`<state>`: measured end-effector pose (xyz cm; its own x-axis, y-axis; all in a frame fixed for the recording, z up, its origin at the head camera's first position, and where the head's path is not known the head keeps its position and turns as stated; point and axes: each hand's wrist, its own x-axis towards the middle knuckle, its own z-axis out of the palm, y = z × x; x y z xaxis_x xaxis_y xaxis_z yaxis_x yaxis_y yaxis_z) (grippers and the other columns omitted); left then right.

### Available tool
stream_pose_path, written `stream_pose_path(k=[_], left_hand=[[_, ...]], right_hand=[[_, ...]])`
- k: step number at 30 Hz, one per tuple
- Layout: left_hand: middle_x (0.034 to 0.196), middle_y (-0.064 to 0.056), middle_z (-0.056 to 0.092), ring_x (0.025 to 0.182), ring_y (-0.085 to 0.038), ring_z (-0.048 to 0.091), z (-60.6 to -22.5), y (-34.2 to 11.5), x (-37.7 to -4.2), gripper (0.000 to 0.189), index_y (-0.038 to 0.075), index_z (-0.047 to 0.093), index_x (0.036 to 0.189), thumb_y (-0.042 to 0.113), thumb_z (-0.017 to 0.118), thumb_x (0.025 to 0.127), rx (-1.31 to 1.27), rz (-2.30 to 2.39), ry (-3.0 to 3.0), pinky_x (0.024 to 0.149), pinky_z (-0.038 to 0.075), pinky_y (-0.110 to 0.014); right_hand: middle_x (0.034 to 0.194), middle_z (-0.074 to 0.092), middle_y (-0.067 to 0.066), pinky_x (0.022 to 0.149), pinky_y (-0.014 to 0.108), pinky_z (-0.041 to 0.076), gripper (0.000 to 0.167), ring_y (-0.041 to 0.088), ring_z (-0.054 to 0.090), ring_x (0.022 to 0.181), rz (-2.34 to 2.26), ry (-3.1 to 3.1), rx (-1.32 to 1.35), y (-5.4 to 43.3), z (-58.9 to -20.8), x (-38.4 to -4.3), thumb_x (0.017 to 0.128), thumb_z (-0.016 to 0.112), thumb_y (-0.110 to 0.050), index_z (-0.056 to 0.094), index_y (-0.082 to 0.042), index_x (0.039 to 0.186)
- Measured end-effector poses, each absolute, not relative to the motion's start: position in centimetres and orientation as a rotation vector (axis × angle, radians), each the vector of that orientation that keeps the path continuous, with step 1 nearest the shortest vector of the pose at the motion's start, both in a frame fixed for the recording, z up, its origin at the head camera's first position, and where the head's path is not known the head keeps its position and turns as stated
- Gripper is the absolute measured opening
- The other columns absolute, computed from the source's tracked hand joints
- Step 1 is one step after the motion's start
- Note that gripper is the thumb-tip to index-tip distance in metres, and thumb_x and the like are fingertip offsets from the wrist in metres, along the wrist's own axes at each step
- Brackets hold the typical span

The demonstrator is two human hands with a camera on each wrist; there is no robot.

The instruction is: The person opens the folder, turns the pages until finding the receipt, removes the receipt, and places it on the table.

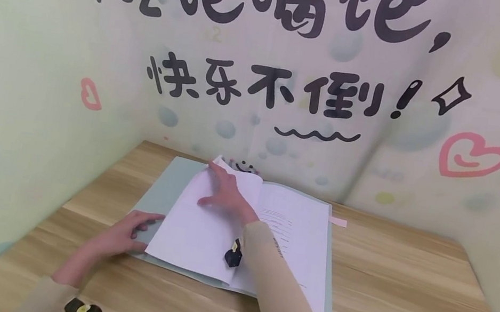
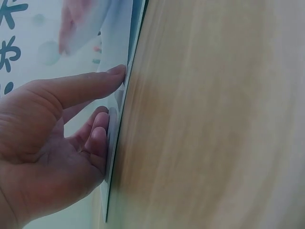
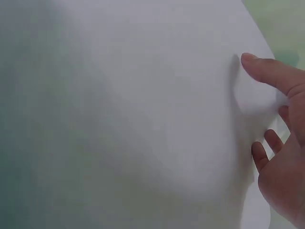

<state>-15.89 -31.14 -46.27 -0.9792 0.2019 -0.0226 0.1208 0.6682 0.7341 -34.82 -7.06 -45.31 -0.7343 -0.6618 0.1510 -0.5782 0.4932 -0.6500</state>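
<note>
An open folder with a pale blue-green cover (image 1: 169,176) lies on the table, with white sheets inside. My right hand (image 1: 227,194) touches a blank white page (image 1: 198,240) on the left side, its fingers spread toward the upper edge. In the right wrist view the thumb (image 3: 259,69) lies against that sheet, which bends under it. My left hand (image 1: 122,231) rests on the cover's left part beside the page. Its thumb reaches the cover's lower edge (image 2: 125,90) in the left wrist view, the other fingers loosely bent.
A printed page (image 1: 297,228) lies on the folder's right side, partly behind the right sleeve (image 1: 281,285). A pink tab (image 1: 337,222) sticks out past its right edge. The wooden table (image 1: 405,287) meets a decorated wall (image 1: 257,141) behind and on the left.
</note>
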Motion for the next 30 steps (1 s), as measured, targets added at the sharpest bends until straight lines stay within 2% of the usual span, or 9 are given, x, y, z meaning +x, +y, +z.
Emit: stream_pose_path(k=[5,9,14,18,22,25,30], left_hand=[[0.128,-0.024,0.046,0.109,-0.026,0.047,-46.2,-31.2,-16.0,0.076,0.002,0.048,0.142,0.010,0.080,0.074,0.302,1.234,2.758,0.081,0.043,-0.023],[0.128,-0.025,0.044,0.110,-0.027,0.046,-46.1,-31.1,-15.9,0.075,0.003,0.047,0.143,0.013,0.080,0.076,0.311,1.247,2.737,0.082,0.043,-0.023],[0.128,-0.024,0.043,0.111,-0.028,0.045,-46.1,-31.2,-15.9,0.073,0.007,0.049,0.143,0.015,0.080,0.078,0.291,1.205,2.756,0.083,0.043,-0.023],[0.129,-0.023,0.042,0.112,-0.029,0.045,-46.1,-31.3,-15.9,0.069,0.009,0.051,0.142,0.015,0.079,0.079,0.289,1.169,2.770,0.083,0.042,-0.023],[0.131,-0.024,0.040,0.113,-0.031,0.045,-46.2,-31.4,-15.9,0.067,0.009,0.051,0.142,0.016,0.078,0.081,0.303,1.156,2.774,0.085,0.042,-0.027],[0.131,-0.024,0.039,0.112,-0.031,0.045,-46.3,-31.5,-16.0,0.066,0.009,0.052,0.142,0.016,0.078,0.081,0.320,1.144,2.781,0.084,0.042,-0.029],[0.129,-0.024,0.041,0.110,-0.029,0.044,-46.3,-31.4,-16.1,0.062,0.009,0.055,0.139,0.015,0.077,0.081,0.361,1.118,2.802,0.081,0.040,-0.026]], right_hand=[[0.165,0.023,0.004,0.122,0.046,0.020,0.107,0.034,0.025,0.146,-0.983,2.622,-1.066,-7.1,-46.1,-34.3,0.077,0.083,-0.022,0.015,-0.018,0.159],[0.165,0.023,0.004,0.120,0.046,0.022,0.107,0.032,0.027,0.146,-0.952,2.634,-1.079,-7.1,-46.5,-34.0,0.076,0.083,-0.019,0.015,-0.017,0.159],[0.163,0.029,0.001,0.118,0.045,0.025,0.103,0.029,0.030,0.145,-0.905,2.668,-1.111,-7.5,-46.9,-33.7,0.078,0.082,-0.017,0.018,-0.023,0.159],[0.158,0.038,-0.002,0.110,0.045,0.028,0.088,0.028,0.035,0.138,-0.822,2.698,-1.109,-7.8,-47.1,-33.3,0.081,0.080,-0.020,0.032,-0.029,0.155],[0.139,0.056,-0.003,0.096,0.040,0.031,0.064,0.024,0.043,0.120,-0.754,2.728,-1.106,-7.9,-46.9,-32.8,0.084,0.078,-0.022,0.052,-0.032,0.142],[0.125,0.061,-0.004,0.091,0.037,0.031,0.049,0.021,0.045,0.110,-0.706,2.729,-1.104,-8.0,-46.8,-32.5,0.086,0.076,-0.023,0.062,-0.031,0.132],[0.129,0.061,-0.005,0.092,0.035,0.031,0.036,0.021,0.045,0.113,-0.651,2.706,-1.058,-7.8,-46.6,-32.3,0.089,0.073,-0.025,0.068,-0.031,0.124]])
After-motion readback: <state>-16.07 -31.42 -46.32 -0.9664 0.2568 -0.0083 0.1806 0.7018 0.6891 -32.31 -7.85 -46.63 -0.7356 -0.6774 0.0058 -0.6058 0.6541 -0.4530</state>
